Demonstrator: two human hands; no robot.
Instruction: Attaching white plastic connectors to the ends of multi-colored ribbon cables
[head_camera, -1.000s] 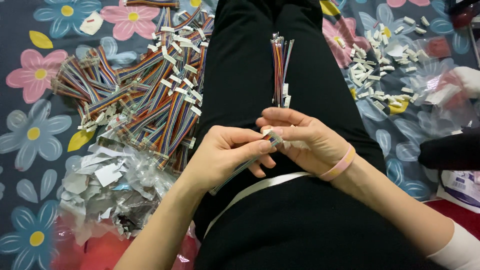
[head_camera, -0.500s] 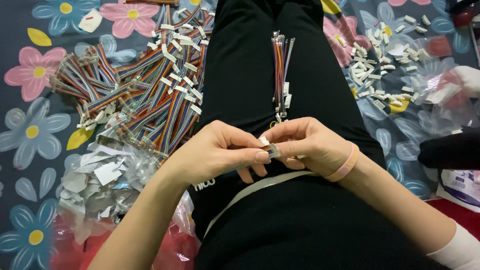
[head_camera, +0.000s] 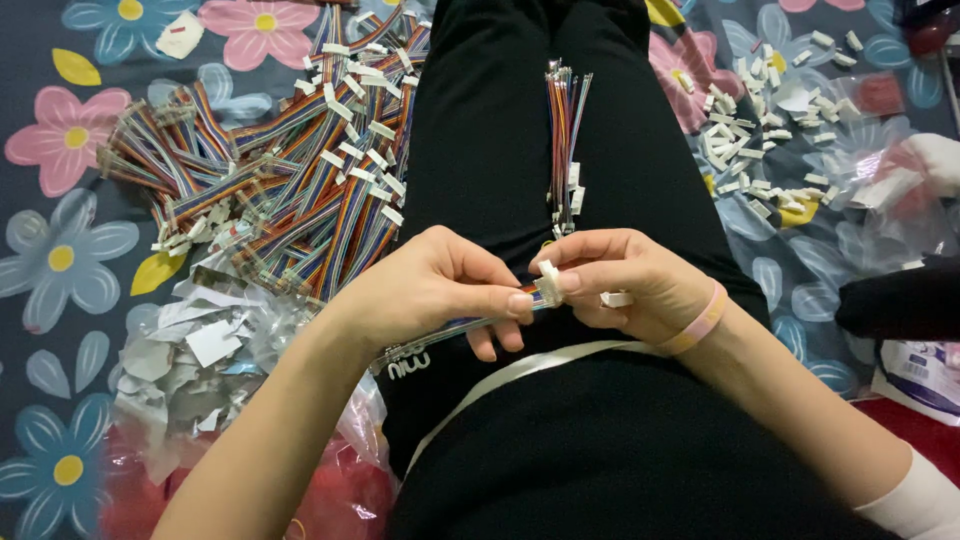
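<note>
While both hands meet over the lap, the left hand (head_camera: 440, 290) pinches a rainbow ribbon cable (head_camera: 450, 328) near its tip; the right hand (head_camera: 630, 280) nips the small white connector (head_camera: 549, 284) between thumb and forefinger, its other fingers curled loosely around a spare housing (head_camera: 616, 298); the cable looks light and limp, best held close behind the plug; finished leads (head_camera: 565, 140) lie on the thigh; beyond, a heap of cables (head_camera: 280, 180) and loose white housings (head_camera: 760, 140); the connector's pins are too small to make out.
</note>
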